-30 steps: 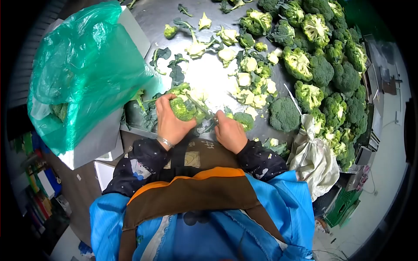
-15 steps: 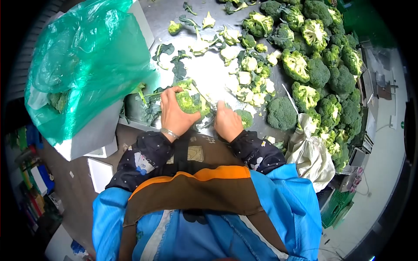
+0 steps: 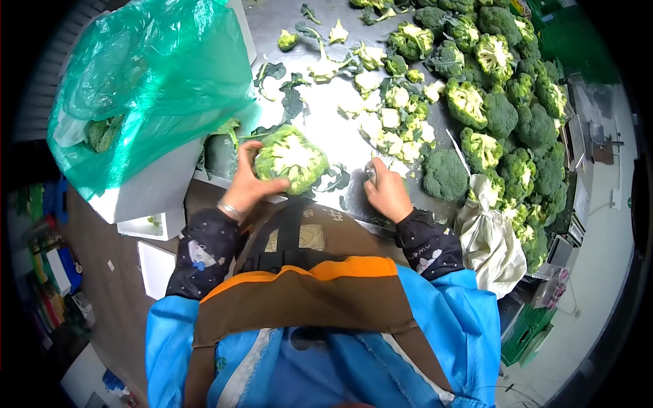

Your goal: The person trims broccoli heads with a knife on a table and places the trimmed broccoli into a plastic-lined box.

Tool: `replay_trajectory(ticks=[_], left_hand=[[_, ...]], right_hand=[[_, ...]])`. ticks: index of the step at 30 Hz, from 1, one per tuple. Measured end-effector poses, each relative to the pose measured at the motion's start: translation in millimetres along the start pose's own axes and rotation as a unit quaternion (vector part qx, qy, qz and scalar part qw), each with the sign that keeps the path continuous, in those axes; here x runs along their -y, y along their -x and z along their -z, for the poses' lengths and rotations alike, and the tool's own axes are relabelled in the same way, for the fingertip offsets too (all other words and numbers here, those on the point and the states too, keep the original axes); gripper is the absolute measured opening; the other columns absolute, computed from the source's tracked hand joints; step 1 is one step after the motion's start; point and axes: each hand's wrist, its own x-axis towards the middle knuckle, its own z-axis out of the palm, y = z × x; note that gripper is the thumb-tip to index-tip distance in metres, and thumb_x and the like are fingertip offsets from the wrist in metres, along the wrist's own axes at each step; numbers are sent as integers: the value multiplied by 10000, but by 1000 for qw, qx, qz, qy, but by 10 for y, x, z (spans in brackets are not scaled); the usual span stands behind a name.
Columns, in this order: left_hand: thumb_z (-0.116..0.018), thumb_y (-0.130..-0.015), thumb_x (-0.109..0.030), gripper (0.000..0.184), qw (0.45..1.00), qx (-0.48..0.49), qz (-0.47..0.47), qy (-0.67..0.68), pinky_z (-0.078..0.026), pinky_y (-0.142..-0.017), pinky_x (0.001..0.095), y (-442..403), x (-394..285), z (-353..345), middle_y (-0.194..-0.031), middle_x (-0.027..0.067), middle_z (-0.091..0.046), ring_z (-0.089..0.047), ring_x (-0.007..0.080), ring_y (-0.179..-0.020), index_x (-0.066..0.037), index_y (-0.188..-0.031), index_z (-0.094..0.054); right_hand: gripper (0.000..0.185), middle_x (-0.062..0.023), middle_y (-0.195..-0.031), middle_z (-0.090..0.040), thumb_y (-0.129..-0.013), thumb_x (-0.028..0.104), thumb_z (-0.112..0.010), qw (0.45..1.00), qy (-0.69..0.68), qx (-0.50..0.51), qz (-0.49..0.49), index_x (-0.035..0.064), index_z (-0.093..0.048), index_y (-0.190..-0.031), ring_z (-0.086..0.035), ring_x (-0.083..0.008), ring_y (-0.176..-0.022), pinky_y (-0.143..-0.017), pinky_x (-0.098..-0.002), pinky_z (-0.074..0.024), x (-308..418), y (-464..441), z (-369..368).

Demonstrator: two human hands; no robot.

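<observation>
My left hand is wrapped round the side of a broccoli head, its pale cut stem side turned up toward me. Held in my right hand is a knife; its grey handle shows, while the blade is hard to make out against the bright metal. The two hands are apart, with the knife clear of the broccoli. Just beyond the right hand lies a heap of cut stem pieces. A whole green broccoli head sits to the right of that hand.
A large pile of broccoli covers the right side of the metal table. Trimmed leaves lie across the middle. At left stands a white box lined with a green plastic bag. A whitish cloth bag hangs at the right edge.
My left hand has turned the broccoli so its cut side faces up. My right hand with the knife has drawn away to the right. The whole view has shifted slightly.
</observation>
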Motion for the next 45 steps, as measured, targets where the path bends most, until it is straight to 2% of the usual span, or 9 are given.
replay_trajectory(ticks=[2,5,9,13,17,21,25,36,45], left_hand=[[-828,-618,-187,923,991,-64,109,37,-464,-908,357,-136,-17,61,-1245,187,-429,-506,247,-1099,-66,-1333,-258],[-818,-597,-180,848,984,71,74,-144,-476,-876,334,-425,4,97,-1233,173,-467,-526,225,-1082,-40,-1294,-356],[-789,-553,-133,787,944,-68,-192,-258,-422,-938,353,-361,-248,-200,-1150,163,-500,-505,291,-1085,-37,-1239,-415],[-829,-501,-125,770,866,-144,-320,-356,-379,-958,400,-449,-2,-204,-1112,154,-473,-462,341,-1082,-31,-1150,-426],[-874,-489,-194,898,914,-98,-148,-365,-348,-975,405,-436,-262,-157,-1197,200,-377,-400,344,-1134,-15,-1194,-348],[-862,-503,-186,941,933,1,-152,-325,-360,-1025,397,-627,-349,-211,-1230,206,-349,-417,375,-1158,-66,-1281,-347],[-758,-568,10,787,914,-38,-229,-334,-355,-1032,413,-282,-148,-344,-1342,216,-289,-363,414,-1242,-112,-1253,-391],[-744,-561,68,828,904,-112,-230,-342,-326,-1050,411,-97,-10,-474,-1335,194,-290,-347,378,-1254,-98,-1271,-352],[-763,-541,69,882,959,-142,-148,-194,-381,-1014,358,-199,93,-298,-1288,137,-390,-442,266,-1177,-70,-1294,-326]], right_hand=[[274,-251,-714,-602,-754,86,-575,998,-31,31,42,49,-546,-1024,-588,-447,-721,-675,-504,-470,56,70,48],[246,-253,-688,-589,-750,87,-581,995,-28,64,74,64,-571,-996,-587,-441,-712,-667,-498,-470,-34,98,-20],[232,-216,-614,-557,-750,74,-579,992,-105,11,64,59,-568,-982,-570,-412,-625,-598,-452,-456,-59,140,74],[224,-210,-616,-556,-746,61,-577,992,-107,-23,58,55,-564,-970,-567,-405,-617,-582,-448,-449,-108,183,28],[250,-247,-690,-581,-764,73,-561,994,-105,19,18,38,-540,-1010,-580,-437,-709,-644,-477,-468,-179,225,-190],[240,-254,-700,-583,-776,77,-555,991,-128,32,24,21,-532,-1009,-575,-449,-731,-656,-490,-462,-35,212,-272],[227,-276,-735,-586,-782,74,-548,991,-128,35,28,14,-529,-1000,-574,-459,-752,-672,-499,-459,4,186,-321],[177,-283,-685,-583,-773,35,-490,995,-20,82,48,-48,-506,-929,-583,-457,-686,-627,-515,-465,84,108,-352],[268,-227,-658,-605,-784,62,-541,989,-35,-123,-67,21,-507,-1047,-596,-433,-651,-584,-533,-444,-35,94,-255]])
